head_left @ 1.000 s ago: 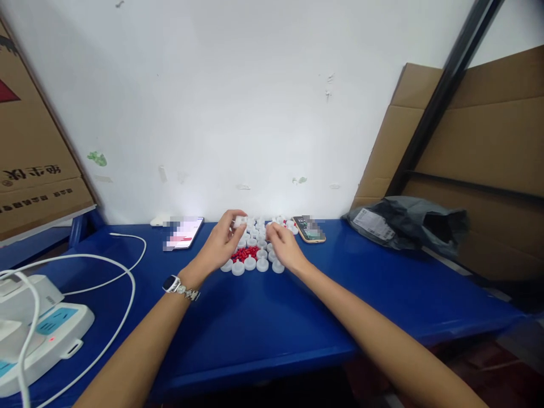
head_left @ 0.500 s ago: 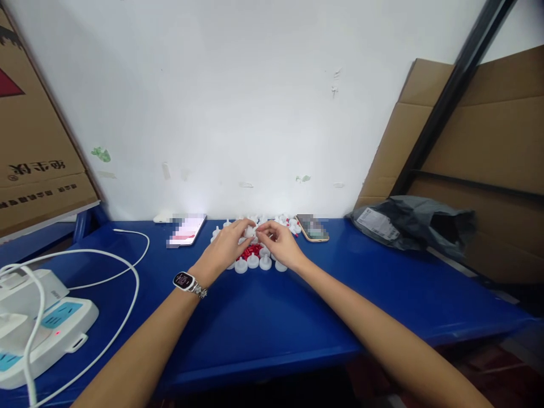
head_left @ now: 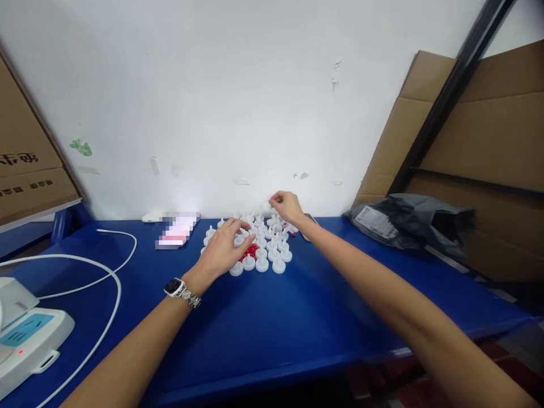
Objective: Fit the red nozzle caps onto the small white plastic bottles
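Several small white round plastic pieces (head_left: 268,256) stand in a cluster on the blue table (head_left: 272,328), around a little heap of small red parts (head_left: 250,250). My left hand (head_left: 223,249), a watch on its wrist, rests over the left side of the cluster with fingers stretched toward the red parts and nothing visibly in it. My right hand (head_left: 288,206) is raised above the far side of the cluster, fingertips pinched on one small white piece (head_left: 267,205).
A phone (head_left: 176,231) with a lit screen lies left of the cluster. A white cable (head_left: 106,266) loops to a power strip (head_left: 25,340) at the left edge. A grey plastic bag (head_left: 408,224) lies at the right, cardboard sheets (head_left: 480,141) behind it, wall close behind.
My right hand has lifted away from my left and moved up and back, pinching a white piece. My left hand has lowered onto the cluster. The view has shifted slightly right.
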{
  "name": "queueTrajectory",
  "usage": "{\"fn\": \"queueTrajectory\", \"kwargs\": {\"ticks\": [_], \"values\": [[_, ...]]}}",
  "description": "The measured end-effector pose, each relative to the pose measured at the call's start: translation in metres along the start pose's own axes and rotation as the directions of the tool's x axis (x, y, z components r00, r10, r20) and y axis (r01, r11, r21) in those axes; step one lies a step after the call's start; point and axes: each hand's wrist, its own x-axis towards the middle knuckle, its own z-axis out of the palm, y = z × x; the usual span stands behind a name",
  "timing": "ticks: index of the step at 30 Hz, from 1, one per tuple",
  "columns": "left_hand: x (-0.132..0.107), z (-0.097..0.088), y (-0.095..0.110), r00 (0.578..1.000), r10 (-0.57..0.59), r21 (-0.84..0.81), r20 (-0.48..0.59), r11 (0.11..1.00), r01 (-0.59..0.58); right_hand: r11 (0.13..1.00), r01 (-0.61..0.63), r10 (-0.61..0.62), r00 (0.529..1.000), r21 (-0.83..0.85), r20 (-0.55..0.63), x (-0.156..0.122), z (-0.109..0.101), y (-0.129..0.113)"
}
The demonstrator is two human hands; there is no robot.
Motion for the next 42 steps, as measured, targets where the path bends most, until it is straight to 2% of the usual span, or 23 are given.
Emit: {"fn": "queueTrajectory", "kwargs": {"ticks": [1,3,8,12,16,22,28,32,35,38,40,42], "values": [[0.0,0.0,0.0,1.0,0.006,0.011,0.016,1.0,-0.007,0.99,0.011,-0.004,0.999,-0.141,0.053,0.009,0.004,0.006],[-0.001,0.001,-0.002,0.999,0.023,0.02,0.034,1.0,-0.024,0.974,0.016,0.007,0.995,-0.227,0.099,0.021,0.013,0.016],[0.0,0.009,-0.008,0.994,0.079,0.035,0.072,0.996,-0.081,0.945,0.026,0.039,0.98,-0.326,0.193,0.032,0.034,0.024],[-0.001,0.011,-0.009,0.992,0.089,0.032,0.087,0.995,-0.092,0.934,0.043,0.07,0.951,-0.354,0.3,0.036,0.04,0.021],[-0.002,0.01,-0.008,0.992,0.085,0.035,0.096,0.995,-0.088,0.927,0.066,0.061,0.944,-0.368,0.323,0.03,0.029,0.017],[-0.001,0.009,-0.003,0.992,0.091,0.036,0.083,0.995,-0.095,0.887,0.126,0.041,0.937,-0.444,0.348,0.001,-0.002,0.019],[0.0,0.011,-0.001,0.992,0.101,0.011,0.073,0.995,-0.102,0.884,0.134,0.044,0.93,-0.449,0.365,-0.01,-0.007,0.015],[-0.001,0.01,-0.001,0.992,0.106,0.004,0.061,0.994,-0.107,0.952,0.101,-0.009,0.952,-0.288,0.305,-0.02,-0.012,0.008],[-0.001,0.009,0.003,0.994,0.106,-0.021,0.031,0.994,-0.105,0.998,0.044,-0.05,0.976,0.033,0.21,-0.041,-0.02,-0.001],[-0.003,0.007,0.008,0.996,0.082,-0.042,-0.018,0.996,-0.083,0.92,0.019,-0.096,0.979,0.39,0.181,-0.067,-0.023,-0.017],[-0.005,0.005,0.013,0.997,0.077,-0.041,-0.027,0.996,-0.078,0.835,-0.014,-0.101,0.979,0.55,0.178,-0.085,-0.021,-0.031],[-0.006,0.004,0.017,0.994,0.105,-0.017,-0.011,0.994,-0.105,0.761,-0.072,-0.048,0.985,0.645,0.166,-0.099,-0.017,-0.046]]}}
